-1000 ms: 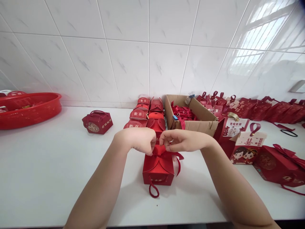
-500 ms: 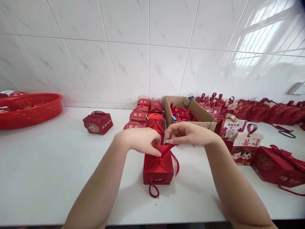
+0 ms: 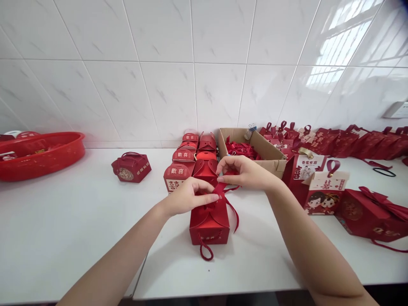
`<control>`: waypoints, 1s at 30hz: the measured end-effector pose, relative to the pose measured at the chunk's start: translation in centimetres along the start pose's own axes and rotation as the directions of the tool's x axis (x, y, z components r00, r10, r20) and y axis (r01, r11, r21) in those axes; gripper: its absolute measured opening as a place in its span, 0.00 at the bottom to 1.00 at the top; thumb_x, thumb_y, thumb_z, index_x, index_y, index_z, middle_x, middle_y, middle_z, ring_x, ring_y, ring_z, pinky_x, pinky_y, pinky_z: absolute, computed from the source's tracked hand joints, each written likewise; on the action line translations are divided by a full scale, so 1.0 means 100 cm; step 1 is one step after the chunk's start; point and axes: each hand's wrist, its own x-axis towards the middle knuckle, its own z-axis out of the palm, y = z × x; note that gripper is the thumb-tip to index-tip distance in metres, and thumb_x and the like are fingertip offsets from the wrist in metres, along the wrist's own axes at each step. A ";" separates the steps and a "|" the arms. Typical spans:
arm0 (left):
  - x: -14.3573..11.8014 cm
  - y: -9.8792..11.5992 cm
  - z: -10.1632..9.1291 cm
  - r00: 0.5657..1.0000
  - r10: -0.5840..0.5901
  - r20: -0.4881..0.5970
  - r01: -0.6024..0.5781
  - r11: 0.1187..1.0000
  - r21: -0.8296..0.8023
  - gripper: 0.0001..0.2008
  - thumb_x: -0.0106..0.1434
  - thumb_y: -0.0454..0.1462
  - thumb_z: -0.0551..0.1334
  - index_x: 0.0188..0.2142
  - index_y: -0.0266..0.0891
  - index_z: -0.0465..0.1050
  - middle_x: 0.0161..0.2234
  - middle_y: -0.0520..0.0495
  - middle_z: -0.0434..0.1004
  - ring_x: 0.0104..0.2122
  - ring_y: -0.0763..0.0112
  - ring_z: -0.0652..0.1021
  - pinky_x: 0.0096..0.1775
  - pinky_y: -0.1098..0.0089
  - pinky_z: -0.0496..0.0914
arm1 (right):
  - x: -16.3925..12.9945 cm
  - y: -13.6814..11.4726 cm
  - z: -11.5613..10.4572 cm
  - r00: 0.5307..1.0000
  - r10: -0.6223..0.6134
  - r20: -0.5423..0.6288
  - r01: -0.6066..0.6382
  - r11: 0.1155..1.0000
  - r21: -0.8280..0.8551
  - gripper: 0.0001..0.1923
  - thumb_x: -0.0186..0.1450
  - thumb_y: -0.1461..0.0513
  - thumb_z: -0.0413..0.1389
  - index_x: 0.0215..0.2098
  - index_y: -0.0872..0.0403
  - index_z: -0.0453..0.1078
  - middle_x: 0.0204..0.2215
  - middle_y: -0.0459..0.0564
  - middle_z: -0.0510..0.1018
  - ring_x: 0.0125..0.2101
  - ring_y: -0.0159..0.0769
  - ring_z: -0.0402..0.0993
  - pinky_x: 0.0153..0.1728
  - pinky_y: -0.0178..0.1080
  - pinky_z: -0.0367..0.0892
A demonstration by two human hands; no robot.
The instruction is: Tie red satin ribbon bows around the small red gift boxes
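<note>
A red gift box (image 3: 209, 229) with curved top flaps stands on the white table in front of me, a rope loop (image 3: 206, 253) hanging from its near side. Above its top, my left hand (image 3: 194, 196) pinches a red ribbon (image 3: 219, 188) between thumb and fingers. My right hand (image 3: 240, 172) is closed on the same ribbon just beyond, up and to the right. One ribbon tail (image 3: 235, 217) droops down the box's right side. The fingers partly cover the box top, so how the ribbon crosses there is hidden.
Two rows of red boxes (image 3: 180, 170) stand behind. A cardboard box (image 3: 270, 155) with red ribbons is beside them. Several gift boxes (image 3: 328, 195) line the right. A small dark-red box (image 3: 131, 167) and a red basin (image 3: 63, 148) are at left.
My left hand has turned, its thumb and fingers now pointing right along the ribbon. My right hand has shifted slightly left, drawing the ribbon upright. The camera view has also shifted a little.
</note>
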 end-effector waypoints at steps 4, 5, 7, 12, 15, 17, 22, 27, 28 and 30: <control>-0.006 -0.006 0.002 0.996 0.010 -0.087 -0.028 0.978 -0.207 0.11 0.59 0.44 0.64 0.29 0.37 0.75 0.28 0.50 0.72 0.31 0.73 0.71 0.35 0.71 0.65 | -0.006 0.010 0.015 0.999 0.002 -0.053 -0.004 0.999 -0.039 0.09 0.61 0.58 0.58 0.35 0.54 0.66 0.27 0.43 0.68 0.26 0.27 0.63 0.26 0.32 0.61; -0.006 -0.008 0.003 0.993 0.027 -0.112 -0.051 0.974 -0.222 0.11 0.59 0.44 0.64 0.28 0.37 0.75 0.28 0.51 0.71 0.30 0.74 0.70 0.35 0.72 0.64 | -0.009 0.013 0.021 0.996 -0.013 -0.084 0.010 0.999 -0.038 0.08 0.62 0.58 0.57 0.35 0.54 0.65 0.28 0.44 0.68 0.27 0.28 0.63 0.27 0.32 0.61; -0.007 -0.012 0.006 0.984 0.067 -0.168 -0.105 0.968 -0.228 0.11 0.59 0.43 0.64 0.27 0.37 0.74 0.28 0.52 0.68 0.30 0.75 0.68 0.34 0.72 0.63 | -0.015 0.020 0.034 0.986 -0.049 -0.160 0.045 0.998 -0.033 0.06 0.65 0.58 0.53 0.35 0.54 0.64 0.30 0.45 0.68 0.28 0.28 0.63 0.28 0.32 0.62; -0.010 -0.021 0.008 0.967 0.129 -0.219 -0.174 0.965 -0.197 0.10 0.59 0.42 0.64 0.28 0.38 0.75 0.28 0.52 0.67 0.30 0.76 0.67 0.34 0.73 0.63 | -0.029 0.032 0.061 0.946 -0.120 -0.300 0.114 0.993 -0.037 0.09 0.68 0.58 0.49 0.45 0.52 0.61 0.38 0.50 0.70 0.32 0.30 0.66 0.32 0.34 0.65; -0.014 -0.023 0.009 0.970 0.128 -0.209 -0.170 0.966 -0.196 0.08 0.60 0.41 0.64 0.30 0.39 0.76 0.28 0.52 0.69 0.31 0.75 0.68 0.35 0.73 0.64 | -0.032 0.036 0.068 0.923 -0.231 -0.309 0.210 0.973 -0.098 0.13 0.66 0.58 0.54 0.48 0.51 0.62 0.43 0.52 0.71 0.39 0.34 0.69 0.40 0.38 0.68; -0.016 -0.022 0.010 0.965 0.121 -0.233 -0.166 0.969 -0.183 0.07 0.60 0.41 0.64 0.32 0.40 0.77 0.29 0.52 0.72 0.32 0.74 0.70 0.36 0.73 0.66 | -0.032 0.035 0.072 0.889 -0.330 -0.317 0.286 0.942 -0.178 0.12 0.64 0.60 0.56 0.46 0.51 0.65 0.41 0.52 0.74 0.41 0.35 0.70 0.41 0.39 0.68; -0.016 -0.020 0.015 0.911 0.125 -0.392 -0.190 0.973 -0.131 0.06 0.57 0.40 0.66 0.30 0.39 0.76 0.29 0.51 0.75 0.32 0.73 0.73 0.36 0.73 0.67 | -0.031 0.032 0.085 0.805 -0.461 -0.373 0.354 0.879 -0.320 0.05 0.63 0.63 0.58 0.39 0.53 0.69 0.34 0.51 0.77 0.37 0.35 0.73 0.39 0.39 0.69; -0.015 -0.023 0.020 0.862 0.157 -0.482 -0.225 0.970 -0.086 0.06 0.55 0.40 0.67 0.30 0.40 0.76 0.29 0.51 0.76 0.32 0.71 0.74 0.36 0.71 0.69 | -0.033 0.029 0.097 0.851 -0.266 -0.454 0.171 0.956 -0.240 0.04 0.62 0.61 0.59 0.36 0.52 0.70 0.28 0.47 0.76 0.28 0.32 0.71 0.31 0.36 0.67; -0.016 -0.024 0.021 0.853 0.174 -0.492 -0.238 0.968 -0.072 0.06 0.55 0.40 0.67 0.30 0.40 0.75 0.30 0.51 0.76 0.33 0.71 0.74 0.36 0.71 0.69 | -0.034 0.028 0.099 0.861 -0.207 -0.464 0.129 0.972 -0.195 0.03 0.62 0.61 0.58 0.35 0.52 0.71 0.27 0.47 0.77 0.28 0.32 0.71 0.30 0.36 0.66; -0.016 -0.025 0.021 0.825 0.220 -0.520 -0.277 0.960 -0.032 0.06 0.55 0.39 0.67 0.29 0.39 0.74 0.32 0.49 0.75 0.34 0.70 0.74 0.37 0.70 0.69 | -0.034 0.024 0.099 0.875 -0.115 -0.470 0.069 0.991 -0.114 0.03 0.63 0.60 0.58 0.33 0.51 0.72 0.28 0.47 0.77 0.29 0.33 0.71 0.31 0.37 0.66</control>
